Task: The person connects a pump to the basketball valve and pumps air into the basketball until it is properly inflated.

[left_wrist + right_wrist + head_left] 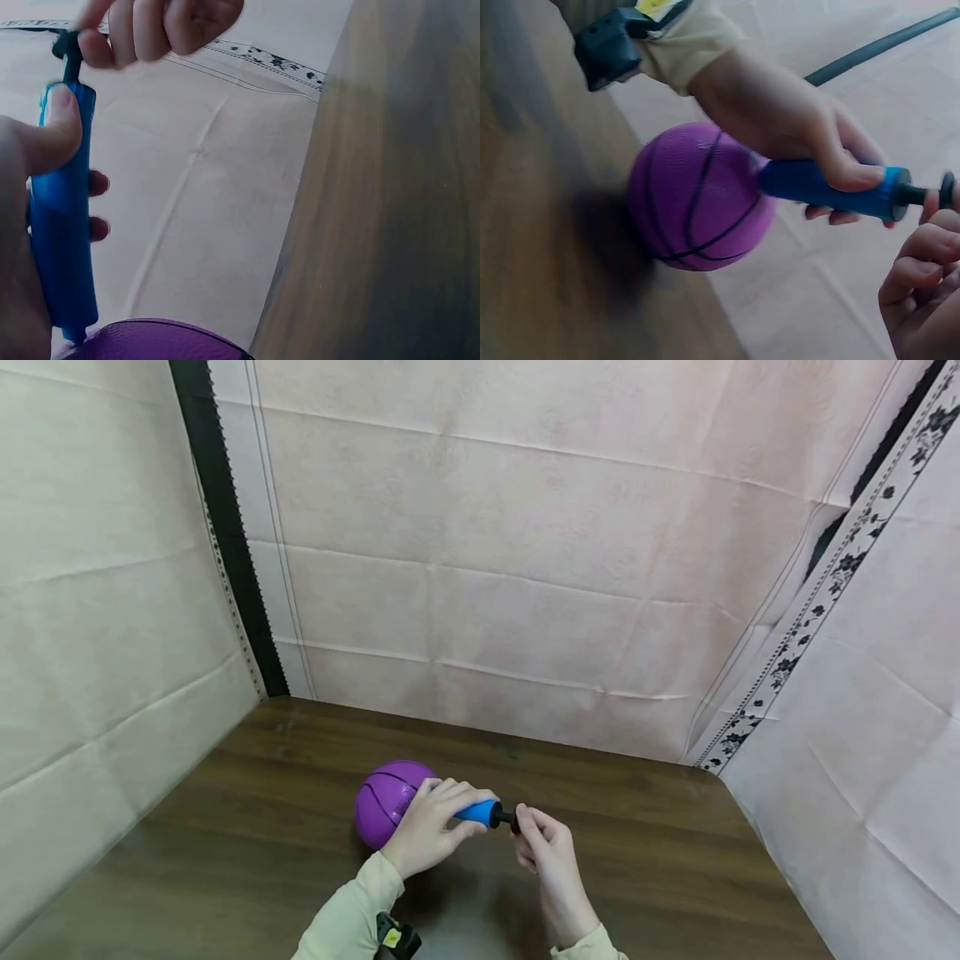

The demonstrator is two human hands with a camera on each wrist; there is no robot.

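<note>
A purple ball with black seam lines rests on the wooden table. My left hand grips the blue barrel of a hand pump, thumb on the near side and fingers behind. In the left wrist view the narrow end of the pump meets the ball; whether a needle goes inside is hidden. Thumb and fingers of my right hand pinch the black handle at the pump's other end. A short length of black rod shows between handle and barrel.
Pale cloth walls stand at the back and both sides of the brown table. A black strip runs down the left corner, a floral border down the right. A black device is strapped to the left wrist.
</note>
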